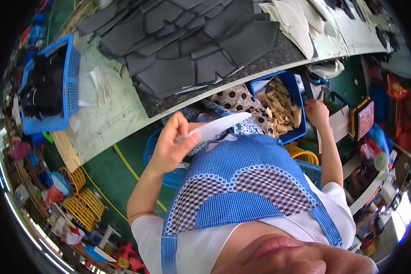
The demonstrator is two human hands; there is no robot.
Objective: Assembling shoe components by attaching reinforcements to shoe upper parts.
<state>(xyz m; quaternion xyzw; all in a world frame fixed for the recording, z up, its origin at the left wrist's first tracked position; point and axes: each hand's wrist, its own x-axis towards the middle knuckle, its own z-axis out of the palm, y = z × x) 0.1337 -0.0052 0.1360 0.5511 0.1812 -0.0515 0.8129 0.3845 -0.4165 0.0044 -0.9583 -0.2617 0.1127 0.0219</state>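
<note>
My left hand (pixel 171 144) is raised in front of the apron. Between its thumb and fingers it pinches a thin white pointed sheet piece (pixel 221 126), whose tip points right. To the right, my right hand (pixel 317 113) is curled beside the blue bin, at the level of the table's underside. A small beige tip (pixel 321 95) shows just beyond its fingers. Whether the hand holds that piece, and what else is in the fingers, cannot be made out. The blue bin (pixel 300 101) holds many small tan pieces (pixel 278 107).
Stacked dark grey cut panels (pixel 187 55) cover much of the table (pixel 118 121). White cut pieces (pixel 294 23) lie at its far right. A blue basket (pixel 73 75) of black items stands at the left. Yellow baskets (pixel 84 205) stand on the green floor.
</note>
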